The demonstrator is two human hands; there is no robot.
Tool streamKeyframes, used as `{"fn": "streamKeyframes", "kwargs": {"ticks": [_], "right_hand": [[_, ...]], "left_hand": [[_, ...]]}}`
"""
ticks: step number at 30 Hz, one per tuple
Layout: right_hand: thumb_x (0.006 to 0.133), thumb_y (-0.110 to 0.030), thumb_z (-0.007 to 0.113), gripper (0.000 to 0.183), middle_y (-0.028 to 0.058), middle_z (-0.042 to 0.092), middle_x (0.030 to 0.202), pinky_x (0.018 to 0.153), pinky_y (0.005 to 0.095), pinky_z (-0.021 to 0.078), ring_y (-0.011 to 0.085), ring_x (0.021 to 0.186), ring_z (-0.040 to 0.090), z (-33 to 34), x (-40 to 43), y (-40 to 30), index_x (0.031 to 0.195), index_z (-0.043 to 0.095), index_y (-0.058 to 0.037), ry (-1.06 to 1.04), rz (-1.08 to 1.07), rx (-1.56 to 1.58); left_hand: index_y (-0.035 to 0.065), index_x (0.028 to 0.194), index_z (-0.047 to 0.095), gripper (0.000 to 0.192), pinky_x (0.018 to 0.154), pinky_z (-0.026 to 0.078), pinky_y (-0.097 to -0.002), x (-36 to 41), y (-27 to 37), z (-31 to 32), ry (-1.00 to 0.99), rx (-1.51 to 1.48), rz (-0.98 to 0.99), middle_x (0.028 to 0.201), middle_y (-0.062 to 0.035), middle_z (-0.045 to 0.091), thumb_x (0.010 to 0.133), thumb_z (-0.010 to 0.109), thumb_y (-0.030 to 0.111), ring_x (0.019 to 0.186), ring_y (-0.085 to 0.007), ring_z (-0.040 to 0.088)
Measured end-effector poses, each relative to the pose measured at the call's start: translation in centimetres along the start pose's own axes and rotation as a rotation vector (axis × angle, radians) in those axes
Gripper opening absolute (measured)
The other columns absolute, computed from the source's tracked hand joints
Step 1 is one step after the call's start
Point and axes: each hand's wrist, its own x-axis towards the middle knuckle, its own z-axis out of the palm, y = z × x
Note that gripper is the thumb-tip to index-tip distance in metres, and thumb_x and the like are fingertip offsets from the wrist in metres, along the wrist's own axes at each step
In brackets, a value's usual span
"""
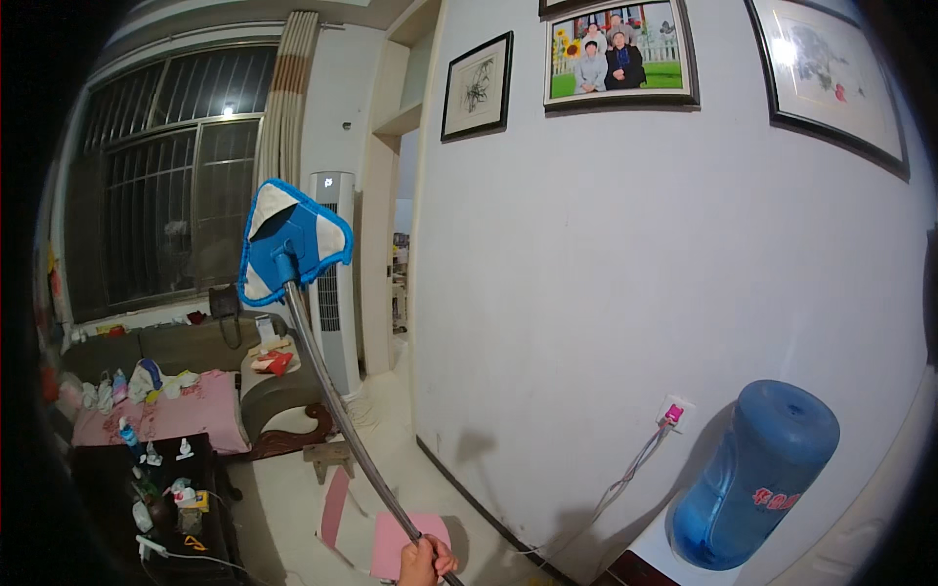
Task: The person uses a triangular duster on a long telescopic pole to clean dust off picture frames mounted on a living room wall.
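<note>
My left hand (423, 562) grips the metal pole (333, 399) of a flat mop at the bottom of the view. The pole slants up and to the left, away from me. At its upper end is a triangular blue mop head (282, 245), raised in the air. Its cloth pad has white corner pockets and a fuzzy blue rim. From my view the head overlaps the window, the curtain and a floor-standing air conditioner (333, 366). The pole's lower end runs out of the picture below my hand. My right hand is out of view.
A blue water bottle (755, 476) sits upside down on a dispenser at right, near a wall socket with a pink plug (673, 414). Framed pictures (476, 88) hang above. A pink chair (410, 538) stands below the pole. Left are a cluttered dark table (110, 498) and sofa (176, 344).
</note>
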Motion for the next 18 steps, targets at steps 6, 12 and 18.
{"fn": "streamKeyframes", "kwargs": {"ticks": [6,12,18], "right_hand": [[0.079,-0.026,0.061,0.029,-0.0009,0.049,0.072,0.055,0.026,0.0413,0.0103,0.062,0.048,-0.5,2.7,-1.2,0.095,0.048,-0.0061,0.141,0.082,0.057],[0.078,-0.029,0.063,0.032,0.0008,0.05,0.072,0.057,0.0277,0.0408,0.0106,0.063,0.045,2.2,7.4,-1.8,0.096,0.052,-0.0045,0.292,0.181,-0.26],[0.08,-0.025,0.062,0.025,0.0006,0.046,0.061,0.05,0.0259,0.0362,0.0094,0.056,0.041,6.1,11.4,-0.5,0.09,0.056,-0.0034,0.596,-0.07,-0.142]], "left_hand": [[0.0039,0.07,0.042,0.048,0.05,0.037,-0.0337,4.5,0.2,-2.6,-0.111,-0.023,-0.003,0.048,-0.0028,0.034,0.088,0.038,0.049,0.04,-0.0144,0.033],[0.0028,0.073,0.042,0.046,0.054,0.038,-0.0344,8.6,3.6,-7.1,-0.143,0.005,-0.096,0.051,-0.004,0.035,0.09,0.035,0.045,0.045,-0.0158,0.035],[-0.0001,0.097,0.049,0.028,0.053,0.041,-0.026,9.2,6.5,-11.6,-0.269,0.025,-0.252,0.063,-0.0029,0.049,0.089,0.048,0.026,0.057,-0.0153,0.049]]}}
